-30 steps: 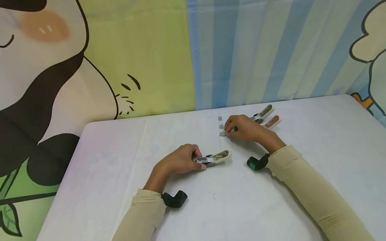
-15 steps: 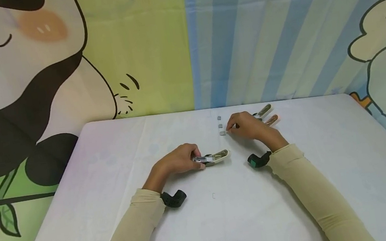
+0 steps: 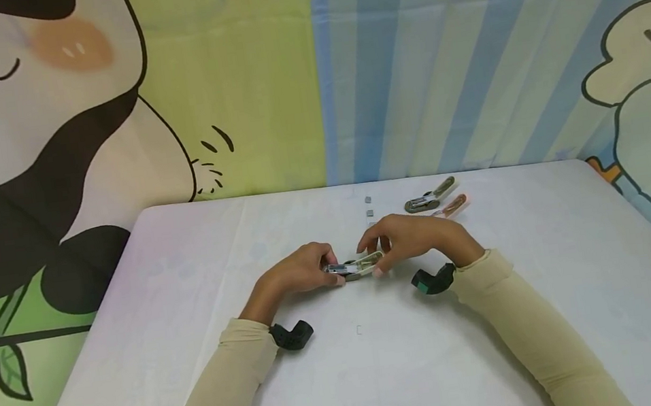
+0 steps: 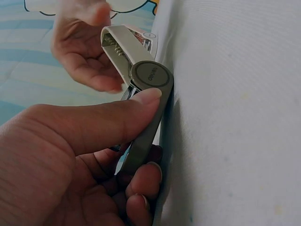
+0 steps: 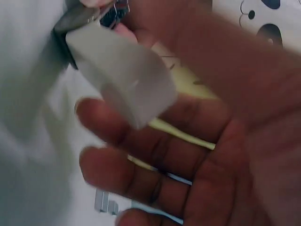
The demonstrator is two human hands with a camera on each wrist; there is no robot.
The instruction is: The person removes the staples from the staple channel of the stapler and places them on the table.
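My left hand (image 3: pixel 302 269) holds a grey-green stapler (image 4: pixel 149 75) low on the table, thumb on its side and fingers under its base. The stapler's pale top arm is swung back from its base, so the metal magazine shows. My right hand (image 3: pixel 409 236) is at the far end of that pale arm (image 5: pixel 124 70), its fingers spread loosely around it. In the right wrist view the fingers lie behind the arm, and whether they touch it I cannot tell. Behind the right hand are small grey staple strips (image 3: pixel 370 213) in a row.
A second stapler (image 3: pixel 423 203), also folded back, lies at the back right. Beside it a pinkish-orange one (image 3: pixel 454 205) is partly hidden by the right hand. A tiny bracket-shaped piece (image 3: pixel 359 329) lies on the white tablecloth (image 3: pixel 397 372). Printed curtains hang behind.
My right hand has left the staple strips and come forward and slightly left to the stapler's raised arm. The second stapler is now uncovered. My left hand keeps its hold.
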